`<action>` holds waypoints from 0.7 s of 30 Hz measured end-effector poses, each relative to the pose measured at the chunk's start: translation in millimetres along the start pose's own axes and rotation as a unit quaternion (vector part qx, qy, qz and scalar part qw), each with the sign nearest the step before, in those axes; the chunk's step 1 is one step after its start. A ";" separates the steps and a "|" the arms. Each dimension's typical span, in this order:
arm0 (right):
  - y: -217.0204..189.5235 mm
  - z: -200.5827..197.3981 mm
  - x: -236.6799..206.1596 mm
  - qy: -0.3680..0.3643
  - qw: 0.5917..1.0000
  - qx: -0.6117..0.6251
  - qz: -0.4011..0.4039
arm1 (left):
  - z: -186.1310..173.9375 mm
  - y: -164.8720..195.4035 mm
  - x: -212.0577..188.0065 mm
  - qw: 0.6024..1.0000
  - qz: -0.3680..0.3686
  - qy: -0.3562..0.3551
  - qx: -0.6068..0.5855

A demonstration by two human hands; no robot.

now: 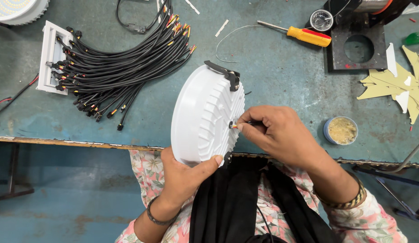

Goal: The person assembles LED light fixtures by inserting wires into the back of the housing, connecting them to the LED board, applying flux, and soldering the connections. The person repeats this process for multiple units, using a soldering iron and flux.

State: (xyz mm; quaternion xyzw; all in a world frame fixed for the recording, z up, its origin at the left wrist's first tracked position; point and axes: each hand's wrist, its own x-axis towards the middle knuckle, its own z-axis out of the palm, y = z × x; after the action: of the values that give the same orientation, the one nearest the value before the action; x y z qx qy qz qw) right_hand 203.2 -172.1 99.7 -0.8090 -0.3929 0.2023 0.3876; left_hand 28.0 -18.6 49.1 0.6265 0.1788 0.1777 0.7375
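— Looking nearest, what's held?
— Left hand (184, 173) clasps a white round housing (205, 117) on edge at the table (281, 76) rim; right hand (274, 132) pinches a black cable (245, 123) at its centre.
— Farther?
— Scuffed teal top: cable bundle (124, 58), yellow screwdriver (304, 35).

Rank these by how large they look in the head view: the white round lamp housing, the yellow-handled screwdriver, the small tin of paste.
1. White round lamp housing, largest, though held up nearer the camera, which enlarges it.
2. Yellow-handled screwdriver, long but thin.
3. Small tin of paste, smallest.
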 end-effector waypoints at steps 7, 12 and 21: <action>-0.9 4.3 -1.5 0.049 0.998 -0.043 -0.007 | 1.1 2.7 0.0 1.000 0.007 -0.011 0.022; -0.1 20.1 -9.6 0.154 0.968 -0.127 -0.155 | 1.5 2.9 0.2 1.000 0.006 0.000 0.016; 7.4 33.8 -13.5 0.198 0.929 -0.154 -0.271 | 2.2 -1.4 1.1 0.998 -0.009 0.033 -0.044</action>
State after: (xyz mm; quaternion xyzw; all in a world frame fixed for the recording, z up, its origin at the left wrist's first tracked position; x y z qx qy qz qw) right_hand 177.1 -169.9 73.3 -0.7454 -0.5383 -0.1380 0.3682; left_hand 30.1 -20.2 48.0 0.5860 0.2004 0.1992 0.7594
